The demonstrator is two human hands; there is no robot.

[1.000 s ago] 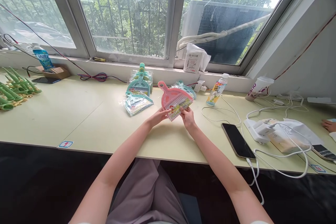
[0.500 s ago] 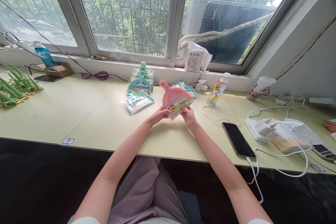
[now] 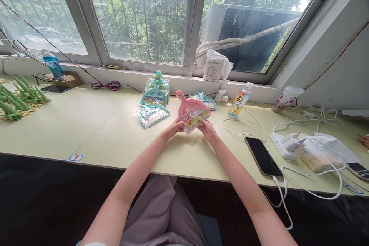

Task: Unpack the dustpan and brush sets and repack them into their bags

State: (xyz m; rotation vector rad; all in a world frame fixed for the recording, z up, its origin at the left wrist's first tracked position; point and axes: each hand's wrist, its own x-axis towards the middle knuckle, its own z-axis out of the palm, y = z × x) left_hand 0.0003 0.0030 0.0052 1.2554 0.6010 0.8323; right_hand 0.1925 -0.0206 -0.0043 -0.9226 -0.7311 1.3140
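Observation:
Both my hands hold a small pink dustpan-and-brush set (image 3: pixel 190 111) with a printed label card, just above the pale table (image 3: pixel 86 130). My left hand (image 3: pixel 174 128) pinches its left lower corner and my right hand (image 3: pixel 206 127) pinches the right lower corner; its round handle points away from me. Beyond it lie teal sets wrapped in clear plastic: one flat (image 3: pixel 152 114), a stack (image 3: pixel 155 91) near the sill, and another (image 3: pixel 205 100) behind the pink one.
A black phone (image 3: pixel 263 157) with white cables and a charger (image 3: pixel 288 147) lies at right. A drink bottle (image 3: pixel 240 101), a tipped cup (image 3: pixel 285 99) and green plastic parts (image 3: pixel 17 98) at far left share the table. Another person's fingers (image 3: pixel 363 139) show at the right edge.
My hands and the pink set stay together on the table; they sit slightly lower and nearer to the surface, and my view has shifted a little.

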